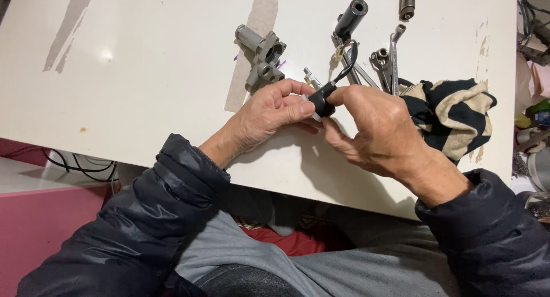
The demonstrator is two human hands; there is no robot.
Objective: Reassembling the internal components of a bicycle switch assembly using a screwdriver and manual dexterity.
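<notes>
Over the white tabletop (143, 73), left hand (269, 111) and right hand (375, 128) both pinch shut on one small black plastic connector with a black lead (322, 97), held just above the table edge. Looks like mid-fitting; next move needs a steady grip and fine alignment. Grey cast metal fitting (262, 56) and steel wrenches (387, 59) lie behind, untouched.

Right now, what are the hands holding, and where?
Both hands, left and right, pinch a small black part by its body; its black cable hangs free.

Matt black plug (322, 98), probably rubber; grey metal fitting (262, 56); glossy white table (143, 73).
</notes>
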